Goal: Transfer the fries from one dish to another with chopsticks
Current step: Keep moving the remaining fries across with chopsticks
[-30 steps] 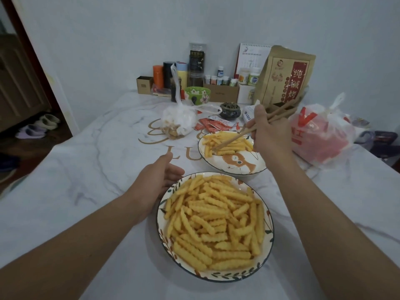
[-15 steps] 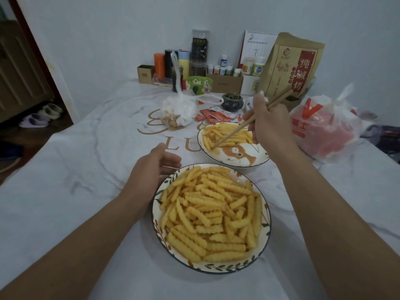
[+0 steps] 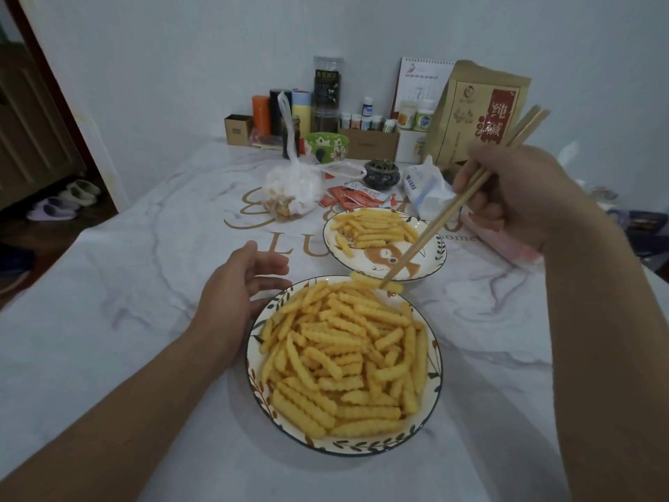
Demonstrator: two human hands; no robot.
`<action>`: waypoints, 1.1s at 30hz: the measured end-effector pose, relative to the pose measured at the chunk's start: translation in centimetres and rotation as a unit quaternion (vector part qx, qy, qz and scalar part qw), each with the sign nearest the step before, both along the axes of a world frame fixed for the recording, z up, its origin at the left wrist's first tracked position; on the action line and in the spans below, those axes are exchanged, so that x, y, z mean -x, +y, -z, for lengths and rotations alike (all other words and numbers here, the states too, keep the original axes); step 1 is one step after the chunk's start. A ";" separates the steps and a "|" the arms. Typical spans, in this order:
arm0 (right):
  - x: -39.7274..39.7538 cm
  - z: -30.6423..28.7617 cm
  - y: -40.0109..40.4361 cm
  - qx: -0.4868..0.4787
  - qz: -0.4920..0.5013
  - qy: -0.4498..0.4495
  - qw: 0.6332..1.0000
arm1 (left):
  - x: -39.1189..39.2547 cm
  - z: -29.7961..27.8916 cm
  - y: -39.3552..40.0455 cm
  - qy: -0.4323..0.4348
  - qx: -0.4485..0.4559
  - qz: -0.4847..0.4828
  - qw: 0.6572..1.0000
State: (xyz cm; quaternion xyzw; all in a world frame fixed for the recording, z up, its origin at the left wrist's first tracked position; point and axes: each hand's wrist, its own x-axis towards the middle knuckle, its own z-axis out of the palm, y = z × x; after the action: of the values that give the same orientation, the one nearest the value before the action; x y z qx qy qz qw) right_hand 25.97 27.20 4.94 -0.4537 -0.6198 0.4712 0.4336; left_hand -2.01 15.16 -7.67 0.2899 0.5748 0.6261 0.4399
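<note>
One fry (image 3: 376, 282) pinched between the tips of the chopsticks (image 3: 452, 208), right at the far edge of the near plate (image 3: 347, 449). Just above the big pile of fries (image 3: 344, 356) there, maybe touching it; hard to tell. Behind it, the far dish (image 3: 427, 262) with a smaller pile (image 3: 373, 228) on its back half.

Right hand (image 3: 514, 197) up high and to the right, fingers curled round the chopsticks. Left hand (image 3: 235, 295) flat on the table (image 3: 144, 284) beside the near plate, fingers loose and a little apart, touching its rim or very near it.

Looks like the carry step, with the fry nearly home. Next, probably: lower the tips a bit, spread them, and let the fry drop on the pile, not on the rim.

Half a second ago, chopstick tips down in the far dish among its fries. Now out of that dish and over the near plate, with a fry in them. Left hand in the same place.
</note>
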 end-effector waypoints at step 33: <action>2.7 1.5 0.0 -0.037 0.031 0.054 0.997 | -0.4 0.2 -0.2 0.031 -0.012 0.018 0.999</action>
State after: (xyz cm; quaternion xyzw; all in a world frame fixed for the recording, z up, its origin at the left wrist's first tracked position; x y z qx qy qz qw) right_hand 23.30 27.23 3.47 -0.4300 -0.5979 0.4587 0.4972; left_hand -1.63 14.94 -7.83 0.3250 0.5755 0.6153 0.4297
